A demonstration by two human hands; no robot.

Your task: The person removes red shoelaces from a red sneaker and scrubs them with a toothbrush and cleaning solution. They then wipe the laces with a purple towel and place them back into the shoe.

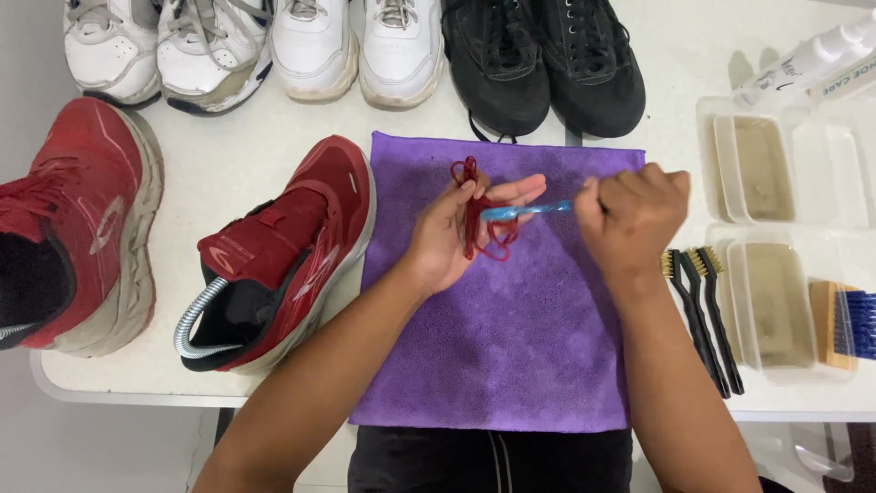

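My left hand [456, 233] is held palm up over the purple cloth [511, 356], with a bunched red shoelace [474, 212] lying across the palm and fingers. My right hand [631, 217] is closed around the handle of a blue toothbrush [525, 211], whose head rests on the lace in my left palm. A red shoe [287, 251] without its lace lies on its side just left of the cloth, a metal shoe-tree spring showing inside it.
A second red shoe [78, 224] sits at the far left. White sneakers [255, 46] and black shoes [543, 59] line the table's back edge. On the right stand clear tubs of murky water [762, 169], two black wire brushes [703, 315], a wooden brush [844, 324] and white bottles [812, 59].
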